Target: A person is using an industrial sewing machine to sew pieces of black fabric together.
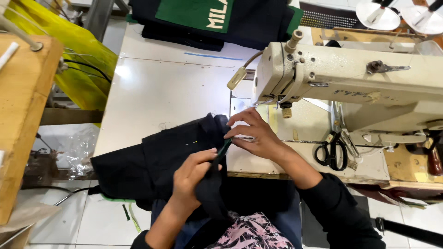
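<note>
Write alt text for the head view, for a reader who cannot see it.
A person's left hand and right hand pinch a dark navy fabric piece with a green strip at the edge of a white table, beside a cream sewing machine. Black scissors lie near the machine.

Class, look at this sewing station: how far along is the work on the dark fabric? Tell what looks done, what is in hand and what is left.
Done: a dark fabric panel lies spread on the white table, and folded garments are stacked at its far edge. In hand: the left hand and right hand pinch a dark strip with a green edge. Left: the piece is not yet under the needle of the sewing machine; the scissors lie unused.
</note>
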